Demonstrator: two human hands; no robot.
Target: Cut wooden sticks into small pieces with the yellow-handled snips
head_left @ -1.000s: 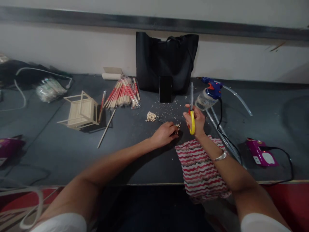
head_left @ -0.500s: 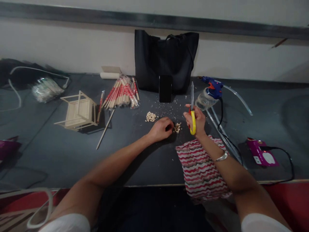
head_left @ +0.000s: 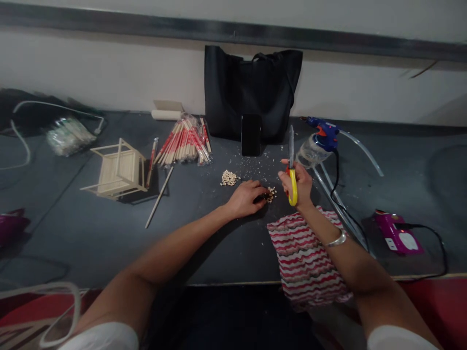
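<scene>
My left hand [head_left: 248, 198] rests low over the table, its curled fingertips at the edge of a small pile of short wooden bits [head_left: 271, 195]. What lies between those fingers, if anything, is too small to make out. A second pile of pale cut wooden pieces [head_left: 229, 178] sits just beyond that hand, to its left. In my right hand [head_left: 302, 183] is a pair of scissors [head_left: 293, 187] with yellow and red handles, blades pointing away from me. The right hand is raised to the right of the small pile.
Behind are a black bag [head_left: 251, 97] and a phone [head_left: 251, 135] leaning on it. A glue gun [head_left: 323, 132] stands right, near a purple power strip [head_left: 399, 233]. Left lie a small wooden stick frame [head_left: 118, 170], a loose stick [head_left: 159, 197] and packed chopsticks [head_left: 182, 141]. Striped cloth [head_left: 306, 257] hangs over the front edge.
My left hand has shifted slightly right, its fingertips now at the small pile. My right hand still holds the scissors in nearly the same place.
</scene>
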